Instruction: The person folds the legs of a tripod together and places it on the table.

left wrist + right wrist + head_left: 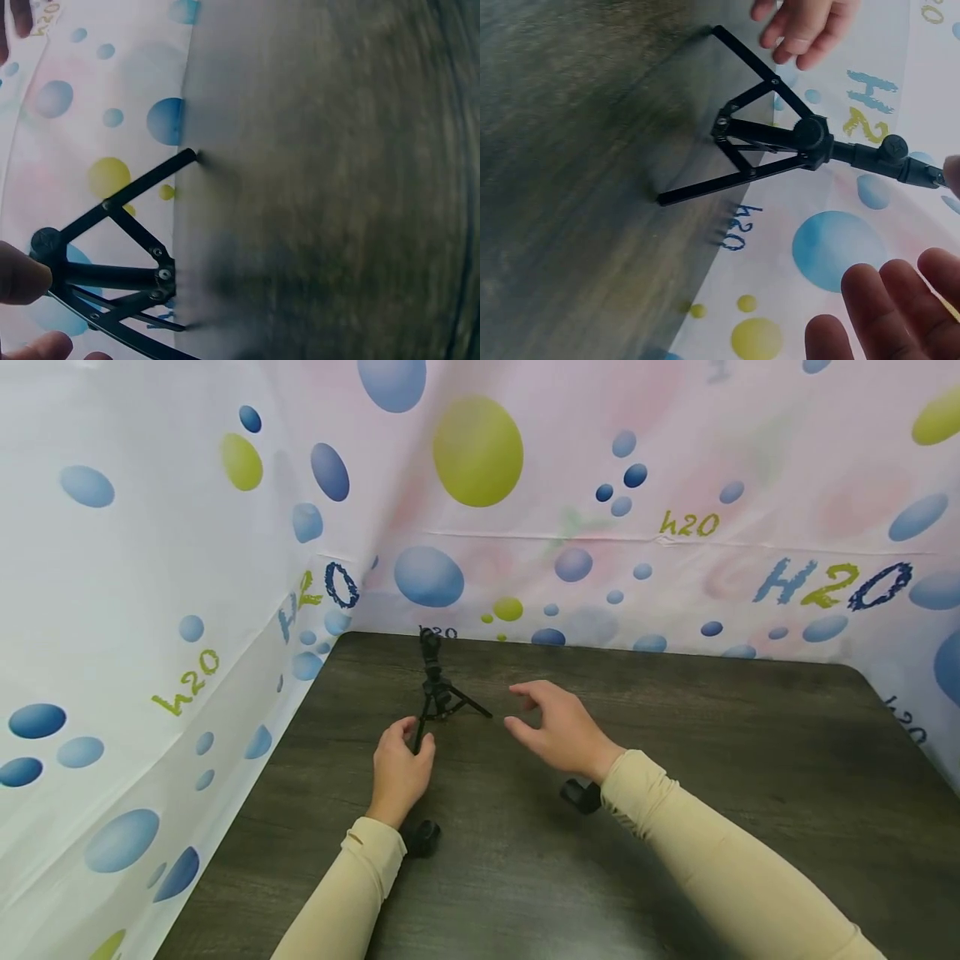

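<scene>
A small black tripod (433,681) stands upright on the table with its legs spread, its braces and centre column showing in the left wrist view. My left hand (401,768) is around the near leg in the head view, thumb and fingers on either side. From the right wrist view, the left fingers (799,34) are loosely bent beside that leg, with a gap between. To the right of the tripod, my right hand (558,727) hovers with thumb and fingers apart, holding nothing. Its fingertips (862,285) appear below the tripod's column in the right wrist view.
The dark wood-grain table (712,752) has a rounded far corner. A white sheet (570,410) printed with blue and green dots hangs behind it and along the left side. Black wrist cameras (423,839) sit beneath both sleeves.
</scene>
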`<action>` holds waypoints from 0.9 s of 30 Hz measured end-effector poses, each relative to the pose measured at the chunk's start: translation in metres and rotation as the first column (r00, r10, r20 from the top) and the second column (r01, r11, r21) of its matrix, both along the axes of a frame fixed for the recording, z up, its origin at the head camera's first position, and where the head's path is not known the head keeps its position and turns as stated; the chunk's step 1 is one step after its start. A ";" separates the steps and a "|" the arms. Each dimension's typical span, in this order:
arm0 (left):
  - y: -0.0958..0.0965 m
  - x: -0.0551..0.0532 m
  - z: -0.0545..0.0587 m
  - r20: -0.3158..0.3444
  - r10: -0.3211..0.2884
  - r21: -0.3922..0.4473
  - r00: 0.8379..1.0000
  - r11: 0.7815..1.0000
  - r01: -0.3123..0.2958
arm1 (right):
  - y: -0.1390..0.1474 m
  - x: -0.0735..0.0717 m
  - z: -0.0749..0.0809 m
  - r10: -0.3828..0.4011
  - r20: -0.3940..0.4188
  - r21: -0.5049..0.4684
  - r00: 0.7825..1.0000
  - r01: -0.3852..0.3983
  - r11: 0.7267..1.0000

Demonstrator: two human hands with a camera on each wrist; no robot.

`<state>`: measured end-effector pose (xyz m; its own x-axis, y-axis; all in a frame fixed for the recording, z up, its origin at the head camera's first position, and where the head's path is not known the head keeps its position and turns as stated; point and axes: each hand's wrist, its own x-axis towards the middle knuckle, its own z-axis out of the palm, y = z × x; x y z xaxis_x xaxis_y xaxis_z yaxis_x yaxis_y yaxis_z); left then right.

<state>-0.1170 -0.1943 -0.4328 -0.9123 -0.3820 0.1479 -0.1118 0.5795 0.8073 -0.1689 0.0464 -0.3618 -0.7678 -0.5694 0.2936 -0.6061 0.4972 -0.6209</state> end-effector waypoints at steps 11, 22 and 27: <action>-0.007 -0.008 -0.006 0.058 0.003 0.014 0.998 1.000 -0.004 | -0.027 -0.022 0.026 0.058 -0.049 0.013 0.997 -0.057 0.998; -0.011 -0.012 -0.013 0.078 -0.002 0.002 0.997 1.000 0.002 | -0.050 -0.035 0.041 0.080 -0.040 0.043 0.996 -0.078 0.996; -0.015 -0.015 -0.013 0.048 0.013 -0.016 0.999 1.000 -0.012 | -0.064 -0.043 0.048 0.098 -0.014 0.052 0.995 -0.097 0.994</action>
